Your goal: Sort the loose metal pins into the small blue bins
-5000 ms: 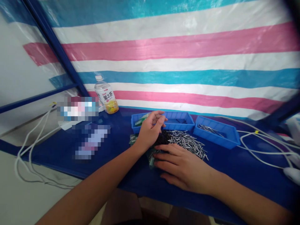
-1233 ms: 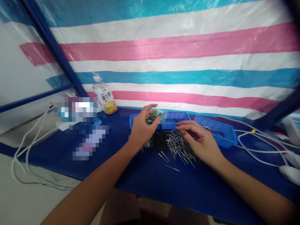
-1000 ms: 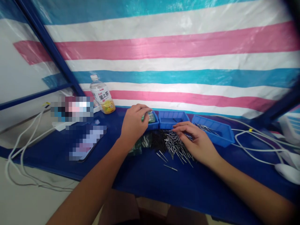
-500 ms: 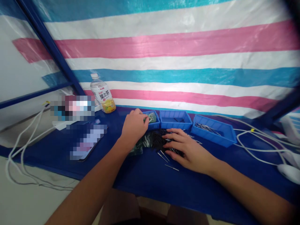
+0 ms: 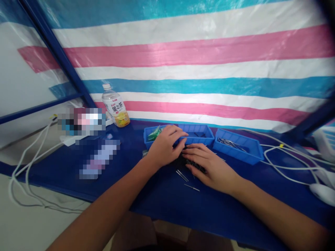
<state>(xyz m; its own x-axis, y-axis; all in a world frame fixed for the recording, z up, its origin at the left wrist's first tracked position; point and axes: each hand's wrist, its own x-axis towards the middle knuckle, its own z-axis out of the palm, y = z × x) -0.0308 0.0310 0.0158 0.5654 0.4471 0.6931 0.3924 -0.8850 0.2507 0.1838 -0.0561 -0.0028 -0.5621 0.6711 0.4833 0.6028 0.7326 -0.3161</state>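
Note:
My left hand [image 5: 166, 146] rests on a heap of small dark and silver pins [image 5: 184, 162] on the blue table [image 5: 146, 195], fingers curved down over it; what they grip, if anything, is hidden. My right hand [image 5: 209, 165] lies flat on the same heap with fingers stretched out. A few loose pins [image 5: 181, 175] lie in front of the hands. Behind the hands stand three blue trays: the left tray [image 5: 151, 134] holds green packets, the middle tray [image 5: 200, 134] looks nearly bare, the right tray [image 5: 239, 146] holds silver pins.
A drink bottle [image 5: 116, 106] stands at the back left by the striped tarp wall [image 5: 199, 62]. White cables [image 5: 290, 157] run across the right side, and more cables [image 5: 28, 170] hang off the left edge. Blurred items [image 5: 96, 158] lie at left.
My left hand came back from the left tray onto the heap of pins. My right hand slid left across the pins and now meets the left hand over the heap.

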